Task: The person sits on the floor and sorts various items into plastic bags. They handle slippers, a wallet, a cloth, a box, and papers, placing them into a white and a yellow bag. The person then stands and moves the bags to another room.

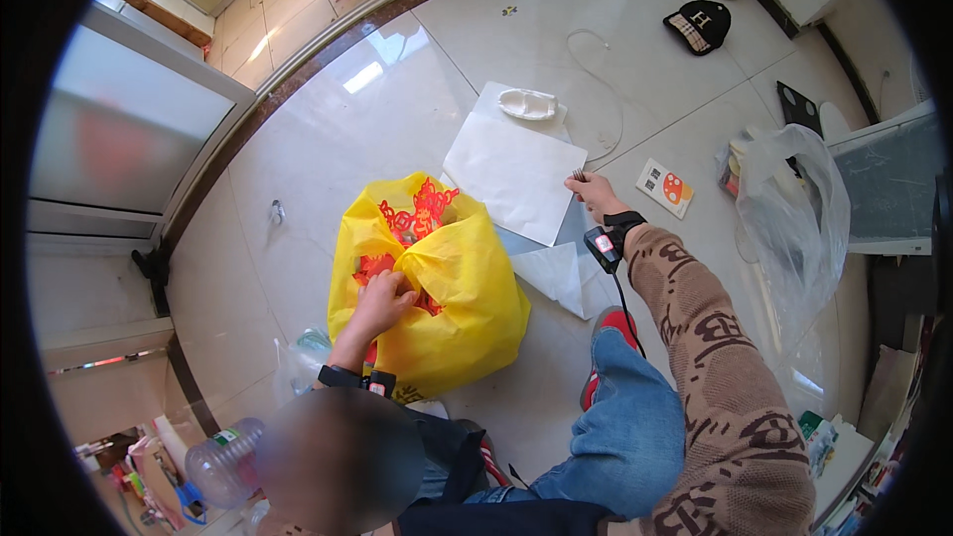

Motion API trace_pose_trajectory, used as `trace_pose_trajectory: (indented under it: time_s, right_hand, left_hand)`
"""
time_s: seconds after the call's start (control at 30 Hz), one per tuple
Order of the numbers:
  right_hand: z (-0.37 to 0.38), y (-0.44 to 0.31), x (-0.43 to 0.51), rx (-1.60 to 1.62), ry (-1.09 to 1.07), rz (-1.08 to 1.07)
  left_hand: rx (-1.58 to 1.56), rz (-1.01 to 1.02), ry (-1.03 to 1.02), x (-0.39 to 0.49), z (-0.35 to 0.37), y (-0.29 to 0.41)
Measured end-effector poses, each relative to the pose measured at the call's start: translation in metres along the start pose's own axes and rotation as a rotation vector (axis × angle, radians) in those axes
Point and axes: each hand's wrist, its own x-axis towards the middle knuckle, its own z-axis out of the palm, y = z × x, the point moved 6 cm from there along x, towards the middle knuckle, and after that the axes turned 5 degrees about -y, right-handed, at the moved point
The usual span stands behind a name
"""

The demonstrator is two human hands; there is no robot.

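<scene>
A bulging yellow bag (pixel 476 305) stands on the floor before me, with red paper cutouts (pixel 424 212) showing in its opening. At the front of that opening is my left hand (pixel 383 301), fingers curled down against the red decorations and the yellow fabric; its fingertips are hidden, so I cannot tell what it grips. My right hand (pixel 595 196) pinches a small dark pronged object (pixel 579 176), fork-like, at the right edge of a white sheet (pixel 514 164). Beyond the sheet's middle lies a white boat-shaped object (pixel 528 104).
Right of my right hand lies a printed card (pixel 665 188). Farther right sits a clear plastic bag (pixel 793 216) with things inside. A black cap (pixel 698 26) and a thin clear tube (pixel 614 93) lie beyond. A plastic bottle (pixel 223 461) is at lower left, a sliding door (pixel 134 126) at left.
</scene>
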Motion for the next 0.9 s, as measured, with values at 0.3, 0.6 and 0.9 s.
trace_pose_trajectory:
  time_s: [0.3, 0.6, 0.9]
  right_hand:
    - [-0.029, 0.006, 0.022, -0.140, 0.304, -0.170]
    - [0.036, -0.047, -0.010, -0.034, 0.054, -0.169]
    - [0.048, -0.215, -0.159, -0.604, 0.178, -1.155]
  left_hand:
    - [-0.069, 0.142, 0.246, 0.001, -0.030, 0.039]
    - [-0.155, 0.237, 0.399, 0.005, -0.035, 0.060]
    - [-0.798, 0.382, 0.369, 0.001, -0.066, 0.115]
